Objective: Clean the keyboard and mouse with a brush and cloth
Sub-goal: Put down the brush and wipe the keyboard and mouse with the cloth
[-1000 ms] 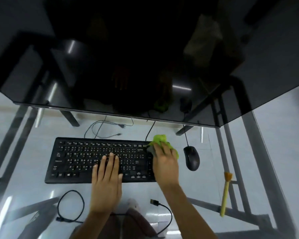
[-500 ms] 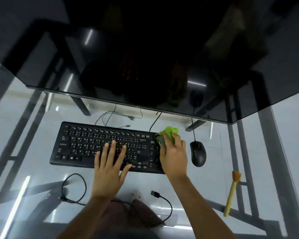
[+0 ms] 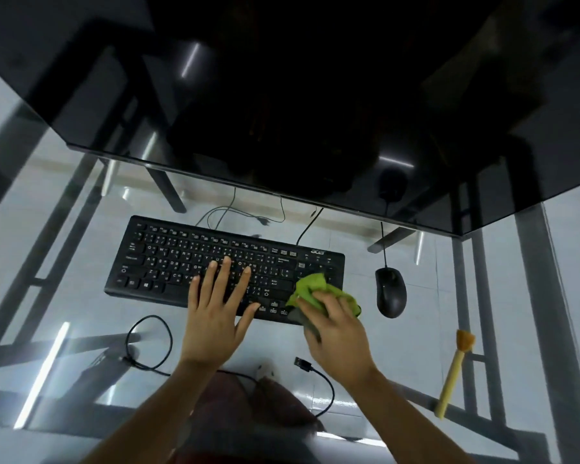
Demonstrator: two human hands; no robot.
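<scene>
Now the right hand (image 3: 337,333) has slid the green cloth (image 3: 318,289) back toward the person, off the far right corner of the keyboard (image 3: 168,259) where it sat a second ago and down to the near right corner, over the number pad. It is clenched around the bunched cloth, pressing it onto the keys; something dark shows under the palm, maybe a second fold of cloth, though I can't tell. The left hand (image 3: 215,309) lies flat and released, fingers spread on the middle keys just beside the wiping hand, pinning the board to the glass desk (image 3: 416,329). So the wipe of the right end looks nearly done. The mouse (image 3: 390,291) sits untouched just beyond the right hand, and the brush (image 3: 454,373) lies farther out to that side.
</scene>
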